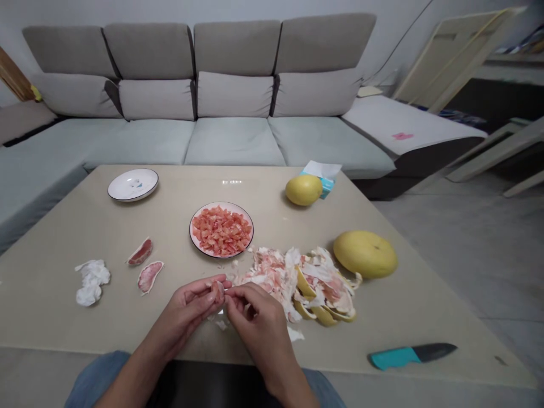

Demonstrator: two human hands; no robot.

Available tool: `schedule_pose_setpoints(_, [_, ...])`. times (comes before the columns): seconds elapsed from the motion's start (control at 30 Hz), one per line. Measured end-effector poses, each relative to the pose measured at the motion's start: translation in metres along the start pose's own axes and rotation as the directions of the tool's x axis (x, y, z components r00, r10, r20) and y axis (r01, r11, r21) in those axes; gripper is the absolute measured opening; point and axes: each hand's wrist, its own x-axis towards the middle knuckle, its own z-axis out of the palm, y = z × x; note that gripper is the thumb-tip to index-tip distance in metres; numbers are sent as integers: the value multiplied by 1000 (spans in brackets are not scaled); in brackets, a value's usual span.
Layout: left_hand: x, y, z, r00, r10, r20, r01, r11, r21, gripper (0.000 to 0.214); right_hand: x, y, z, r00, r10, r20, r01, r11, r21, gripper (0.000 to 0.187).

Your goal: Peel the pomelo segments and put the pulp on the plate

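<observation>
Close to the table's front edge, my left hand (194,309) is closed round a small piece of pomelo flesh (218,292). The fingertips of my right hand (258,317) pinch at the same piece from the right; what exactly lies between them is too small to make out. Beyond both hands stands a white plate (192,238) heaped with pink pomelo flesh (221,229). Two pomelo segments, one upper (141,253) and one lower (149,277), lie left of my hands. A pile of peel and membrane (314,283) spreads out to the right.
Two whole yellow pomelos, a larger one (364,254) and a smaller one (304,190), rest at the right beside a tissue pack (326,184). A knife (412,356) with a teal handle lies front right. Crumpled tissue (92,281) and another plate (133,185) are at left.
</observation>
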Motion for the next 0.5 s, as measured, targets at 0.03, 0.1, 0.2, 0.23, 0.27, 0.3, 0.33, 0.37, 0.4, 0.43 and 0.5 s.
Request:
schedule_pose_setpoints(0.03, [0, 0, 0, 1000, 0, -2, 0, 1000, -3, 37, 0, 0, 0, 1000, -4, -3, 4, 1000, 5, 15])
schedule_pose_setpoints(0.1, [1, 0, 0, 1000, 1, -5, -1, 1000, -10, 39, 0, -1, 0, 1000, -11, -7, 11, 1000, 12, 15])
schedule_pose_setpoints(0.2, [1, 0, 1, 1000, 4, -15, -4, 1000, -8, 43, -1, -3, 0, 1000, -16, -11, 16, 1000, 18, 14])
schedule_pose_setpoints(0.23, [2, 0, 1, 1000, 8, -16, -8, 1000, 2, 44, -1, -3, 0, 1000, -14, -11, 14, 1000, 20, 14])
schedule_pose_setpoints(0.27, [2, 0, 2, 1000, 15, -15, -15, 1000, 17, 45, -1, -4, 0, 1000, -10, -8, 10, 1000, 23, 14])
schedule_pose_setpoints(0.3, [2, 0, 2, 1000, 26, -14, -25, 999, 38, 45, -1, -4, 0, 1000, -6, -3, 6, 1000, 25, 14])
schedule_pose_setpoints(0.33, [2, -1, 2, 999, 39, -11, -38, 997, 63, 44, -1, -4, 0, 1000, -4, 2, 4, 1000, 24, 14])
schedule_pose_setpoints(0.37, [2, -2, 2, 999, 53, -8, -52, 994, 92, 42, -1, -4, 0, 1000, -3, 7, 3, 1000, 22, 14])
schedule_pose_setpoints(0.4, [3, -2, 1, 998, 67, -4, -66, 990, 122, 40, -1, -4, 0, 1000, -4, 8, 4, 1000, 18, 14])
schedule_pose_setpoints(0.43, [3, -3, 1, 997, 78, 0, -77, 986, 151, 37, -1, -4, 0, 1000, -5, 8, 5, 1000, 14, 15])
schedule_pose_setpoints(0.5, [4, -4, 0, 996, 92, 7, -91, 975, 203, 35, -1, -3, 0, 1000, -7, 7, 7, 1000, 3, 15])
